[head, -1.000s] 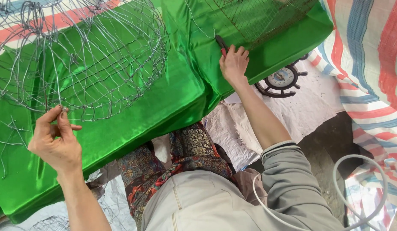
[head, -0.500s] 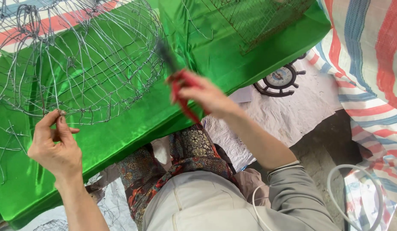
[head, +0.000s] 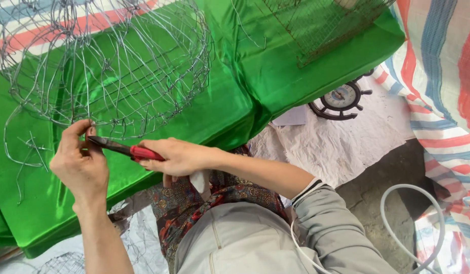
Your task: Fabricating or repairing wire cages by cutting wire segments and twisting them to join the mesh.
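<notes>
The wire frame (head: 105, 66), a rounded cage of thin grey strands, lies on the green satin cloth (head: 235, 101) that drapes the counter, its lower rim near the counter's front edge, within reach of both hands. The left hand (head: 80, 162) pinches a strand at that rim between thumb and fingertips, seemingly to keep it from springing away. The right hand (head: 176, 156) has its grip closed round the red handles of the pliers (head: 121, 148), whose dark nose lies level and points straight at the pinched spot, so tool and wire meet right where the fingers steady it. Loose wire ends (head: 22, 152) trail over the cloth to the left. Farther off sit a brown mesh cage (head: 321, 30), a wheel-shaped clock (head: 341, 99) on white paper, a white hose (head: 412, 228) and a striped tarpaulin (head: 443, 76).
</notes>
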